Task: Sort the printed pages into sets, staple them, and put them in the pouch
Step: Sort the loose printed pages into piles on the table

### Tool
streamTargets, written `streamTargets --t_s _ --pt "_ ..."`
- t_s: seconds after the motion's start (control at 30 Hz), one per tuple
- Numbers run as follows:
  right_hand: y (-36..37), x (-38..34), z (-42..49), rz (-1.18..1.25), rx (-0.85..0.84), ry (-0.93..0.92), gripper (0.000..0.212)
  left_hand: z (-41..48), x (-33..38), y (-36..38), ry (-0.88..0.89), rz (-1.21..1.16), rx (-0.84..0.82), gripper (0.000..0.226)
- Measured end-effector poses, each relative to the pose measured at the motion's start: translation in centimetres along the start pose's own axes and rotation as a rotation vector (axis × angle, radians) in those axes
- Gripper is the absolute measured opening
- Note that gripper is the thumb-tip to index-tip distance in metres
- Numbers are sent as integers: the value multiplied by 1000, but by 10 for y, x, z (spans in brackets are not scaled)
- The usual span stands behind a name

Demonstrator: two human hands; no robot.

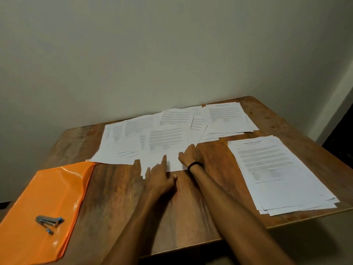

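Orange pouch (pixel 44 197): lies flat on the near left corner of the tabletop (pixel 114 197). Its near end is cut off by the frame, and its opening cannot be made out.
Stapler (pixel 50 221): small and metal, it rests on the pouch. A small loose part lies just beside it, too blurred to identify.
Pages (pixel 133 131): fanned out and overlapping along the far side, close to the wall (pixel 172 54). Many are partly hidden under others, so no count is possible, and the print is too blurred to read.
Stack (pixel 282 173): lies on the right side, apart from the spread, with its near edges staggered. Whether it is stapled cannot be told.
Left hand (pixel 160 180): released, with fingers spread and straight. The fingertips press on the nearest sheet of the spread and the thumb lies on the wood.
Right hand (pixel 191 155): seen from the back at the right edge of that same sheet. Its fingertips are hidden at the paper's corner, so whether it grasps a sheet or only touches it cannot be told.
Band (pixel 195 164): black, round the right wrist.
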State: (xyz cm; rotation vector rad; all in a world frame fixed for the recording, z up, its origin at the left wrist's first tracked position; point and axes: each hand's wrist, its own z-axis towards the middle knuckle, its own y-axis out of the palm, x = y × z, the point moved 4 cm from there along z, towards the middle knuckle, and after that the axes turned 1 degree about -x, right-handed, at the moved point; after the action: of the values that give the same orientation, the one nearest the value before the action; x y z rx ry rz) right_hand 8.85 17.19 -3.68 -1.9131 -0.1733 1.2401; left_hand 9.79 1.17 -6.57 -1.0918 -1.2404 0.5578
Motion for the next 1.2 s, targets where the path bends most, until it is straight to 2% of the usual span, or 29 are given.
streamTargets --t_s 0.07,0.17,0.33,0.47,0.6,0.67,0.83,0.9,0.93,1.07,1.13,1.2 --pt "4 -1 3 -78 25 60 58 -11 -2 1 51 -112 -32 89" --pt "11 4 7 -127 22 96 55 -24 -5 0 104 -253 -50 85" --pt "13 10 -1 -379 60 118 70 -35 -1 5 122 -339 -63 81" --pt "12 7 -4 -359 56 124 67 -36 -3 6 107 -349 -54 78" --pt "9 10 -7 -323 46 146 86 -38 -5 4 125 -354 -36 78" --pt "3 14 -8 -275 43 159 85 -38 -8 4 124 -334 29 82" --pt "-10 25 0 11 15 -14 51 -35 -20 6 -42 -278 91 86" --pt "-27 34 4 204 54 -12 30 -37 -20 6 -35 -250 76 86" --pt "-38 40 6 294 91 19 25 -38 -21 7 -25 -238 75 86" --pt "-82 67 15 641 286 196 24 -42 -20 4 -24 -172 67 82" --pt "-93 72 14 839 298 297 17 -40 -20 1 -24 -182 66 80" --pt "-98 76 16 997 236 390 16 -37 -21 -1 -34 -182 119 74"
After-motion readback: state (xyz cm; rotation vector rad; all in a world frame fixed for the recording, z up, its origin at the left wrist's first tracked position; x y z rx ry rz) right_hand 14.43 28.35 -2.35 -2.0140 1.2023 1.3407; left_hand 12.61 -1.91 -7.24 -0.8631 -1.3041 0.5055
